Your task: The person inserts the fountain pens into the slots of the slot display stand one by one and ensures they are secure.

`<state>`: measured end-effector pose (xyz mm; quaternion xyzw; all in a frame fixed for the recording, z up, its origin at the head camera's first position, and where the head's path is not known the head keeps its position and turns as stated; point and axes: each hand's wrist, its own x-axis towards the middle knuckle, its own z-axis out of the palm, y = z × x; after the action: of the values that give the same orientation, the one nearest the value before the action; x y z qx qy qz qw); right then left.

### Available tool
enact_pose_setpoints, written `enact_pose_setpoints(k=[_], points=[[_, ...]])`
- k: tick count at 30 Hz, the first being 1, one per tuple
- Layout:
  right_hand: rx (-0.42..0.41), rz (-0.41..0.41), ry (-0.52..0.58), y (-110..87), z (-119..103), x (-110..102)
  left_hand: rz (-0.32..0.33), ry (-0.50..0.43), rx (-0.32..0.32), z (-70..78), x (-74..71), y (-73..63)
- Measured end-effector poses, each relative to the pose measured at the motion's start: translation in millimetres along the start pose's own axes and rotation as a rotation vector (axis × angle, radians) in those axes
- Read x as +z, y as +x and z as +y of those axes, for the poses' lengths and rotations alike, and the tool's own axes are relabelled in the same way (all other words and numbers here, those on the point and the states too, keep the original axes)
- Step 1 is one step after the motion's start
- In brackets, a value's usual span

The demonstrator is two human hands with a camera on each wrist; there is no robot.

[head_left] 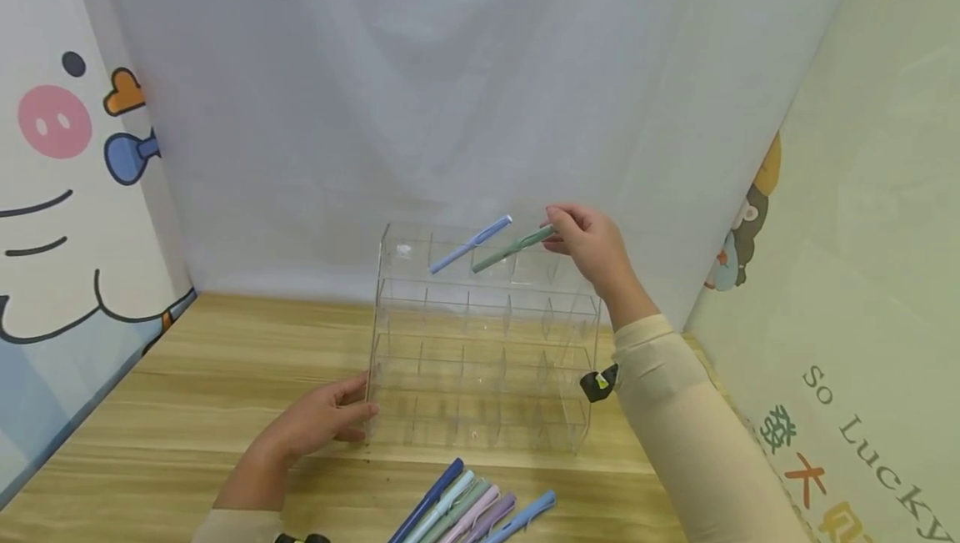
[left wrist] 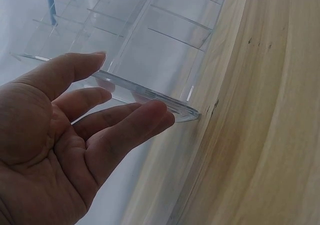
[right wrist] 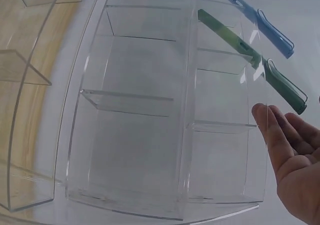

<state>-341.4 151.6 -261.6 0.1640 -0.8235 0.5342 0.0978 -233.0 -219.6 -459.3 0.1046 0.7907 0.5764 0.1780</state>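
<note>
A pale curtain hangs behind the clear rack, which stands on a wooden table. Right of the rack, a beige sleeve slants in, and a black wrist piece covers part of its right edge. The left hand, fingers spread, touches the rack's left side. The right hand, fingers loosely extended, is at the upper end of the green pen; whether they touch, I cannot tell. That pen and a light-blue pen lean in the rack's top tier; six pens lie before the rack.
</note>
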Motion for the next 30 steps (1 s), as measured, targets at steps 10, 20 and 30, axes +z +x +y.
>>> enact_pose_setpoints(k=[10, 20, 30], points=[[-0.094, 0.084, 0.104, -17.4, 7, -14, -0.004, -0.002, -0.023, -1.2, 0.2, 1.9], [-0.206, 0.118, 0.148, -69.1, 26, -33, 0.018, 0.02, -0.02, 0.0, -0.1, 0.9], [-0.23, -0.082, 0.044, -147.7, 58, -38, 0.003, 0.029, -0.016, 3.0, -0.1, -1.3]])
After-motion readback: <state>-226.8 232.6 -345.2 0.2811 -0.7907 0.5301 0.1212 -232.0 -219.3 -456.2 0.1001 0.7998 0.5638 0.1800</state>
